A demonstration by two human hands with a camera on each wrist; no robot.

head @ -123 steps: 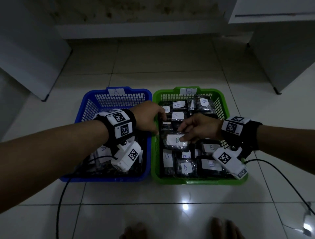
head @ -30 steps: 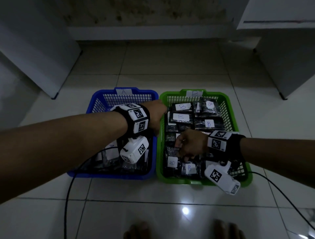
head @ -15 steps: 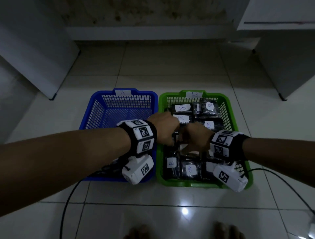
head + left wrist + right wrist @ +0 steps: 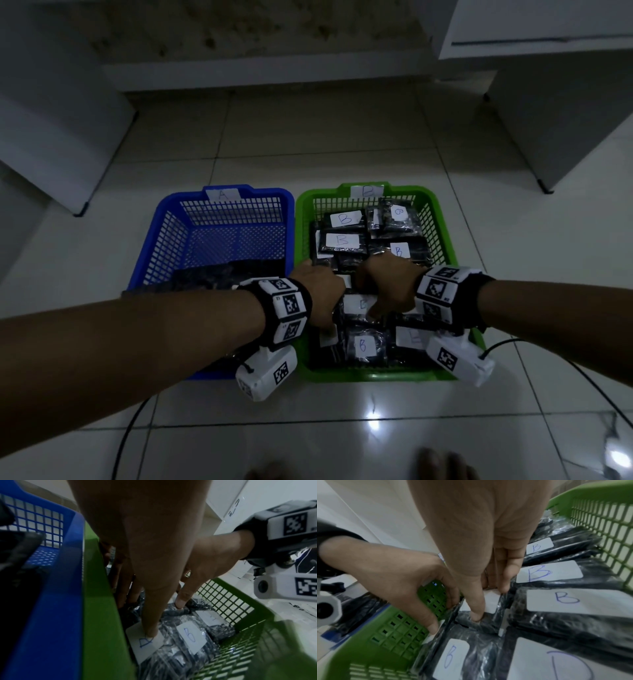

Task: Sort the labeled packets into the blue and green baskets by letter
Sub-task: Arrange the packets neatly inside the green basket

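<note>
A blue basket (image 4: 164, 222) tagged A holds a few dark packets (image 4: 219, 277) at its near end. To its right, a green basket (image 4: 442, 226) tagged B is full of dark packets (image 4: 342, 240) with white B labels. Both hands reach down into the middle of the green basket, side by side. My left hand (image 4: 137, 615) is by the basket's left wall, its thumb on a packet's white label (image 4: 145, 642) and its fingers down behind that packet. My right hand (image 4: 489, 603) pinches a small packet (image 4: 491, 600) between thumb and fingertips.
The baskets stand on a glossy white tile floor. White cabinets (image 4: 561, 113) stand at the back right and a white panel (image 4: 51, 130) at the left. Cables (image 4: 507, 346) trail from both wrist cameras. Toes (image 4: 442, 462) show at the bottom edge.
My left hand moved from over the divide between the baskets into the green basket. My right hand moved up beside it; both now dig among the middle packets.
</note>
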